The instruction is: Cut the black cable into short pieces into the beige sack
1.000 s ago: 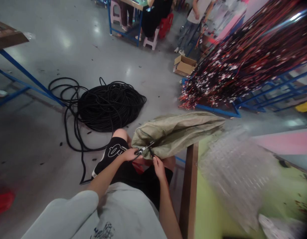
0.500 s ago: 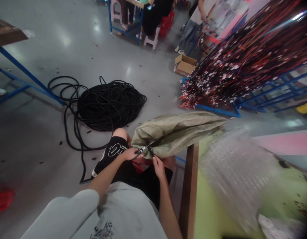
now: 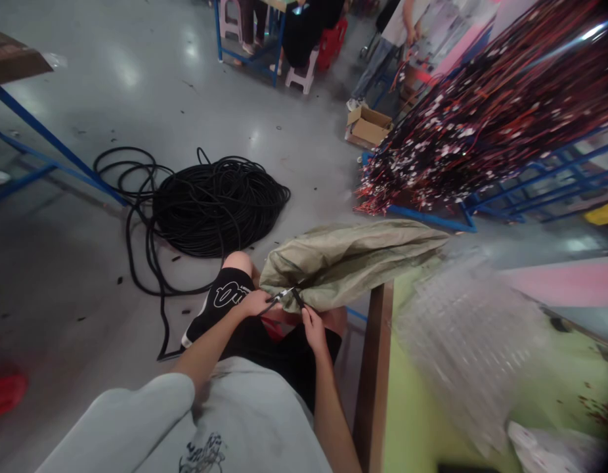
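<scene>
Low in front of me, my left hand [image 3: 256,304] is closed round the handles of scissors [image 3: 283,295]. The blades point right, toward a short black strip of cable or tubing [image 3: 297,298]. My right hand [image 3: 312,326] pinches the lower end of that strip, and its upper end is beside the blade tips. Whether blade and strip touch, I cannot tell. Just beyond both hands lies the open mouth of a greenish-beige woven sack [image 3: 353,253], its folds spread to the right. A big coil of black cable [image 3: 220,207] lies on the floor ahead, with loose loops on its left.
To my right stands a green-topped table [image 3: 412,394] with clear plastic wrap [image 3: 471,341] on it. Bundled red and black wires [image 3: 461,125] fill a blue rack. A cardboard box [image 3: 368,126] sits on the floor near a standing person [image 3: 383,56]. A red object [image 3: 6,394] is at lower left.
The scissor blades, spread apart before, now look closer together near the top of the black strip. Both hands have stayed almost in place.
</scene>
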Demonstrator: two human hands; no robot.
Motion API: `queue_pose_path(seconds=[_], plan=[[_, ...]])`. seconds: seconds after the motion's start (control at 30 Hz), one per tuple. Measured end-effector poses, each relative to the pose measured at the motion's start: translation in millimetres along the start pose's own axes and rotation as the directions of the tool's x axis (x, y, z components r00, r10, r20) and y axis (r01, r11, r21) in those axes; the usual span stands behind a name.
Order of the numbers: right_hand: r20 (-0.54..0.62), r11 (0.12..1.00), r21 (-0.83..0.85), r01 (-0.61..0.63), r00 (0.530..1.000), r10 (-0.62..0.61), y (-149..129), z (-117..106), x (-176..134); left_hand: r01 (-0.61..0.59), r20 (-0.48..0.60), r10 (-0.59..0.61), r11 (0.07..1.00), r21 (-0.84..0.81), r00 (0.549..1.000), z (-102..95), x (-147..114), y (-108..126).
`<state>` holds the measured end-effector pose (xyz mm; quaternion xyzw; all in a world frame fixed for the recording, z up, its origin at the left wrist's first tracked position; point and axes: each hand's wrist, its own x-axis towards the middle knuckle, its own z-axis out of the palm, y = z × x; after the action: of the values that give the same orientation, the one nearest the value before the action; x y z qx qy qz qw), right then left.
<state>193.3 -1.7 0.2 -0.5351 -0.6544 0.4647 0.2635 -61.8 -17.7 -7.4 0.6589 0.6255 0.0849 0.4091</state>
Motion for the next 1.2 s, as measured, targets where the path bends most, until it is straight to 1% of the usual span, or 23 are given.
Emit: queue_pose_path(seconds=[0.17,0.27,0.33,0.4,0.5,0.6,0.77,0.93,1.0,1.1,1.2], plan=[[0.010,1.000,0.020,0.002,1.000,-0.003,-3.7,0.8,-0.8,0.006,0.015,-0.006,0.999,-0.031,1.000,-0.9,2.0,1.9],[-0.001,0.999,0.031,-0.007,1.000,0.007,-4.5,0.0,-1.2,0.023,0.046,-0.023,1.000,-0.003,0.999,-1.8,2.1,3.4],[-0.010,0.999,0.041,-0.023,1.000,0.024,-4.4,-0.5,-1.3,0.020,0.055,-0.021,1.000,0.016,0.998,-2.5,1.0,3.6],[-0.004,0.997,0.059,-0.057,0.998,0.057,-4.0,-0.6,-1.2,0.004,0.042,-0.004,1.000,0.015,0.999,-3.0,-0.1,3.4],[0.044,0.984,0.106,-0.140,0.990,0.136,-3.0,0.5,-0.8,-0.046,0.010,0.046,0.999,-0.017,0.999,-3.3,-0.7,2.2],[0.117,0.963,0.152,-0.223,0.971,0.206,-1.7,1.3,0.2,-0.094,0.015,0.095,0.993,-0.066,0.995,-3.2,-0.4,0.6],[0.197,0.928,0.202,-0.312,0.942,0.273,-1.5,-2.5,2.2,-0.094,0.027,0.096,0.993,-0.070,0.995,-3.6,-2.1,-0.1],[0.252,0.908,0.224,-0.353,0.921,0.296,-6.8,-5.1,2.5,-0.128,-0.011,0.128,0.987,-0.092,0.992,-6.4,-3.2,2.7],[0.264,0.905,0.227,-0.360,0.917,0.299,-8.8,-5.4,2.4,-0.119,0.008,0.120,0.988,-0.094,0.993,-6.8,-2.7,2.9],[0.268,0.905,0.226,-0.361,0.916,0.299,-9.6,-5.6,2.3,-0.095,0.041,0.099,0.991,-0.092,0.994,-6.1,-2.9,1.7],[0.249,0.913,0.218,-0.346,0.924,0.290,-7.9,-4.3,2.3,-0.113,0.006,0.114,0.990,-0.090,0.993,-5.5,-3.7,0.8]])
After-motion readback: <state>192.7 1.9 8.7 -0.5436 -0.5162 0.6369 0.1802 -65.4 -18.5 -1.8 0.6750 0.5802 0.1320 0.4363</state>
